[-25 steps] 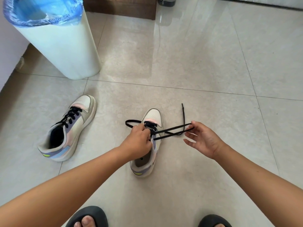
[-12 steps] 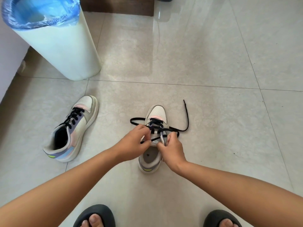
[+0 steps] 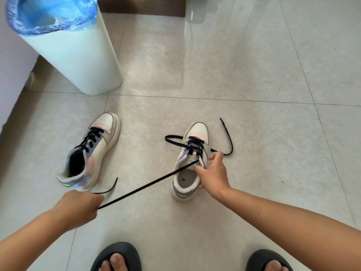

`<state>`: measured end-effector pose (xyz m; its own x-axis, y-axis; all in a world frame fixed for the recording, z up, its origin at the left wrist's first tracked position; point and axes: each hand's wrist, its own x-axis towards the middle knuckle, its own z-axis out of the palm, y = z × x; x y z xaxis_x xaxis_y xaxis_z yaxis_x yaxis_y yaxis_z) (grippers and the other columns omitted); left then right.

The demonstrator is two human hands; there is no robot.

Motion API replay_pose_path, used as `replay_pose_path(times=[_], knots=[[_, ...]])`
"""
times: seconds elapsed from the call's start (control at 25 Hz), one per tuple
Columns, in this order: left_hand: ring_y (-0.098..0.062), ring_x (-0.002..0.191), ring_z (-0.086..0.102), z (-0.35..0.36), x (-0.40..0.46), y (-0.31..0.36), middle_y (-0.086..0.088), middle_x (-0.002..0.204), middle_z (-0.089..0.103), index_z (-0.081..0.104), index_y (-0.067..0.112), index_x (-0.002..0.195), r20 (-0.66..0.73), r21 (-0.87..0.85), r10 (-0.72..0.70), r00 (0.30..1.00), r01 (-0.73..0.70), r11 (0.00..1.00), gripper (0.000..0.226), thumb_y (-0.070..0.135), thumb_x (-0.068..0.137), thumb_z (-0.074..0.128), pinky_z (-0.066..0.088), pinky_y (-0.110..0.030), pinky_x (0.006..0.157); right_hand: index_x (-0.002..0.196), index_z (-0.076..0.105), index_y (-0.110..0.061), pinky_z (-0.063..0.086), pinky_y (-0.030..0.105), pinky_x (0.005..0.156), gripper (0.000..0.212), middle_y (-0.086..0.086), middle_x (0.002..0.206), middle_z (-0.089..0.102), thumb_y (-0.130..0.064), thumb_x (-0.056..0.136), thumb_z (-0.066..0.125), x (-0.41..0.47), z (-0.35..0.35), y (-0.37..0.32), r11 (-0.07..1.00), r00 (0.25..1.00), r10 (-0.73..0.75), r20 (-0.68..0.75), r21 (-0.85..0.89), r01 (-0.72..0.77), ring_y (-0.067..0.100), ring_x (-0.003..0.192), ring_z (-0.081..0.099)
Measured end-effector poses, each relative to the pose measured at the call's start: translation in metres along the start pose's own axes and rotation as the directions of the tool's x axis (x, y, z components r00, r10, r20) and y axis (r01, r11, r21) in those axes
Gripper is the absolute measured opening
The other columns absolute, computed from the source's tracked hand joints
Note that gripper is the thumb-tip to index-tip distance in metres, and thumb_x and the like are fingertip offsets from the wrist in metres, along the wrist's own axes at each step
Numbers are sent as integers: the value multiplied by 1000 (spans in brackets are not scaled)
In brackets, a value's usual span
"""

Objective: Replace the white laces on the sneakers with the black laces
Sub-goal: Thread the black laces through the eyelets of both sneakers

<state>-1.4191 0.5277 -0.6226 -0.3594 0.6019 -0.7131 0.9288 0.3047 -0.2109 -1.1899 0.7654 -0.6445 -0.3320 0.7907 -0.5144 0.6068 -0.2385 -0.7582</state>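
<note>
Fingers of left hand curled round taut black lace

The left hand is motion-blurred, its grip on the black lace unclear. At six o'clock both slippers run off the edge; at eleven o'clock, the bin too.

Bright, even daylight fills my view. The glossy floor throws a pale glare streak near the top, beside the bin. Shadows are soft; a dim band runs along the left wall. My left hand is motion-blurred, and the wide lens bends tile lines at the edges.
</note>
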Motion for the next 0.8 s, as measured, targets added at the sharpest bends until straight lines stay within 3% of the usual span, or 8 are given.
replay_pose_path(times=[0.16,0.28,0.32,0.4,0.48,0.52,0.68,0.8], knots=[[-20,98,60,4,6,14,6,72,42,19,21,63,70,82,32,997,-37,996,32,14,88,37,36,-28,70,117,45,-37,55,37,51,39,-9,57,45,-15,87,55,-4,-3,6,985,989,-137,50,-99,141,9,49,48],[-20,100,60,-15,8,32,5,88,54,49,21,84,161,41,101,982,-109,993,16,32,95,43,34,-27,70,127,54,-24,39,18,60,36,-18,67,46,-19,91,54,-4,-11,15,917,955,-287,76,-264,297,4,62,46],[-19,95,59,-27,14,39,3,96,58,54,19,94,135,-40,126,983,-122,992,24,42,94,45,36,-26,70,129,54,-22,34,15,63,37,-18,76,51,-19,92,54,-2,-15,17,891,944,-318,88,-311,329,4,68,47],[-17,94,57,-60,34,57,4,101,58,56,20,101,-131,-292,146,980,-179,939,33,49,94,43,44,-28,74,131,55,-20,33,15,68,38,-6,93,61,-18,93,54,-1,-25,20,858,933,-342,110,-370,358,7,78,49],[-18,105,53,-96,60,84,1,111,55,56,18,111,-437,-463,106,893,-324,825,32,42,97,41,44,-34,87,131,55,-20,35,16,71,39,1,99,63,-16,93,55,-2,-33,23,842,927,-351,129,-390,373,9,79,50],[-20,110,50,-113,73,99,-2,117,52,56,15,116,-482,-484,113,869,-372,792,33,39,98,41,41,-36,93,132,54,-20,37,17,73,39,3,100,63,-16,93,55,-3,-36,24,835,922,-361,139,-393,386,10,80,51],[-26,115,40,-151,102,131,-11,120,45,57,6,109,-253,-557,190,949,-303,773,45,47,95,44,36,-41,100,131,55,-19,39,14,80,40,2,112,63,-12,92,55,-5,-47,24,799,890,-428,157,-394,454,15,95,59],[-18,84,49,-146,105,117,-5,91,52,59,10,84,-215,-693,293,932,-357,627,44,51,93,44,43,-29,76,130,56,-16,36,8,84,39,0,119,63,-10,92,57,-3,-56,23,795,874,-472,114,-375,477,10,101,58]])
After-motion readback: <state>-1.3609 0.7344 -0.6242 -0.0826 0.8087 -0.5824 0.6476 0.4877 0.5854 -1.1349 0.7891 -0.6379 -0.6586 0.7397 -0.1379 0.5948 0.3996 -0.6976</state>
